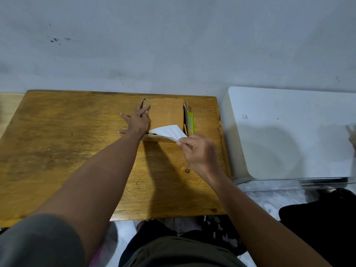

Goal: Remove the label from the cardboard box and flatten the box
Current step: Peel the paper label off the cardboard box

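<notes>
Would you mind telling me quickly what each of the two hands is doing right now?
Left hand: open, fingers spread flat, pressing on the cardboard box.
Right hand: closed, pinching a corner of the white label.

A table (77, 151) fills the left and centre of the frame, its far edge against a wall (173, 45). A box (165, 114) sits on the table near its upper right corner. A sheet (169, 132) lies over the box's lower edge. A slim object (190, 122) lies just right of the box. A cabinet (289, 132) stands right of the table.
</notes>
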